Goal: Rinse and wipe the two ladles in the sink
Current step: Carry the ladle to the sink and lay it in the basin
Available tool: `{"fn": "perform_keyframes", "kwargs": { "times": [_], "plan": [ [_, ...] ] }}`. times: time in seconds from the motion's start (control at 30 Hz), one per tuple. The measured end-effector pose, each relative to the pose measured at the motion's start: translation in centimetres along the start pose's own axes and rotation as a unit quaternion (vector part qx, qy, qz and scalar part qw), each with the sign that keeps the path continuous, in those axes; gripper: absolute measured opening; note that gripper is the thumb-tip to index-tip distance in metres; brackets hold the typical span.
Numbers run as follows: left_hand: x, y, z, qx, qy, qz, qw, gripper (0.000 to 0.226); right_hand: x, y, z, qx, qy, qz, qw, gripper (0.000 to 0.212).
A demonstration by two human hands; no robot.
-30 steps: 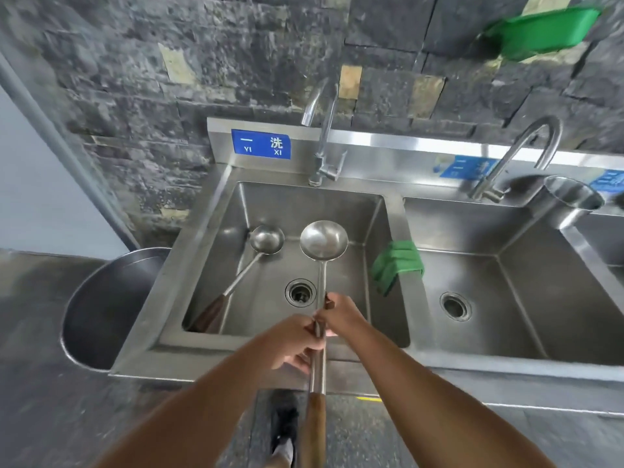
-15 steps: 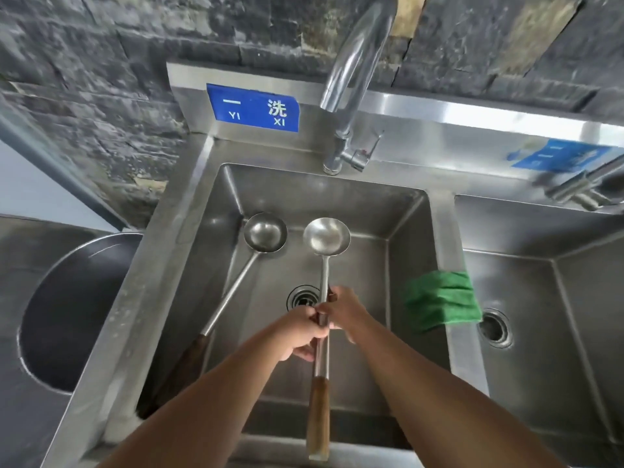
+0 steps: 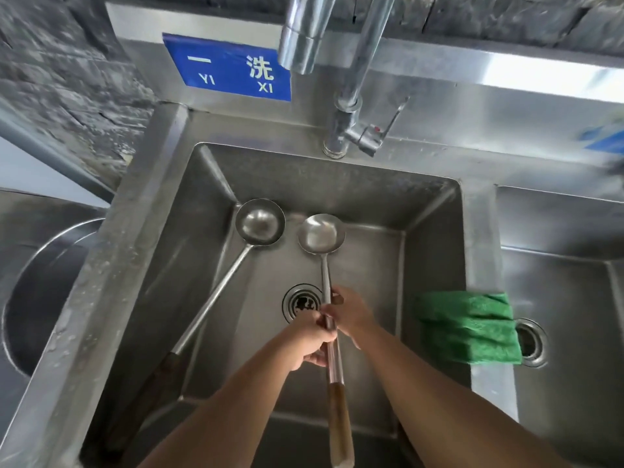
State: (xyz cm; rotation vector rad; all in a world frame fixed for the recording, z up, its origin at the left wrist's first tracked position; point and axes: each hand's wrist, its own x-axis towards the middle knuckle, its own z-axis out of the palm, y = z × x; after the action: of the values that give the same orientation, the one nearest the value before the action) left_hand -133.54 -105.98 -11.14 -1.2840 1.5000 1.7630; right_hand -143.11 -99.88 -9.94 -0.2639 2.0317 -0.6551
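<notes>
Both my hands hold one steel ladle (image 3: 321, 236) by its metal shaft, over the left sink basin (image 3: 429, 251). My left hand (image 3: 312, 339) grips the shaft just above the wooden handle. My right hand (image 3: 351, 314) grips it slightly higher, from the right. Its bowl faces up below the faucet spout (image 3: 302, 38); no water runs. A second ladle (image 3: 260, 222) lies in the basin to the left, bowl at the back, its dark wooden handle leaning into the front left corner.
A green cloth (image 3: 469, 327) hangs over the divider between the two basins. The faucet's lever (image 3: 371, 136) sits at the back rim. A drain (image 3: 302, 302) lies under my hands. The right basin (image 3: 574, 332) and a round steel tub (image 3: 37, 298) flank the sink.
The view has closed in on the left basin. The held ladle has dropped lower into the basin with both hands still on its shaft. The other ladle has not moved.
</notes>
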Motion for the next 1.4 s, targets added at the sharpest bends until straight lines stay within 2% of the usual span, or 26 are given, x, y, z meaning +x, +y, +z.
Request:
{"fn": "perform_keyframes", "kwargs": {
  "times": [0.1, 0.3, 0.4, 0.63, 0.8, 0.97, 1.2, 1.4],
  "plan": [
    [1.0, -0.4, 1.1, 0.009, 0.015, -0.002, 1.000, 0.015, 0.9, 1.0, 0.0, -0.029, 0.002, -0.014, 0.999, 0.031],
    [2.2, -1.7, 4.4, -0.009, 0.037, 0.004, 0.999, 0.035, 2.8, 4.8, 0.4, -0.041, 0.016, -0.032, 0.999, 0.047],
    [3.3, -2.3, 6.0, -0.001, 0.039, 0.026, 0.999, 0.034, 5.9, 9.2, 1.5, -0.026, 0.022, -0.040, 0.999, 0.055],
    [5.6, -3.6, 9.1, -0.029, 0.036, 0.003, 0.999, 0.014, 5.5, 10.9, 1.7, -0.016, 0.033, 0.015, 0.999, 0.041],
    [6.4, -3.8, 10.4, -0.064, 0.037, -0.004, 0.997, 0.026, 6.0, 12.5, 1.6, -0.035, 0.046, 0.015, 0.998, 0.022],
    [7.5, -4.4, 11.6, -0.118, 0.040, -0.030, 0.992, 0.033, 6.4, 13.4, 1.9, -0.046, 0.070, 0.023, 0.996, 0.018],
    [9.0, -4.7, 11.7, -0.071, 0.084, 0.009, 0.994, 0.026, 8.0, 14.5, 2.6, -0.101, 0.111, 0.001, 0.989, 0.017],
    [9.9, -6.1, 11.4, -0.049, 0.124, 0.050, 0.990, 0.019, 8.7, 15.7, 4.1, -0.076, 0.116, 0.015, 0.990, 0.017]
  ]
}}
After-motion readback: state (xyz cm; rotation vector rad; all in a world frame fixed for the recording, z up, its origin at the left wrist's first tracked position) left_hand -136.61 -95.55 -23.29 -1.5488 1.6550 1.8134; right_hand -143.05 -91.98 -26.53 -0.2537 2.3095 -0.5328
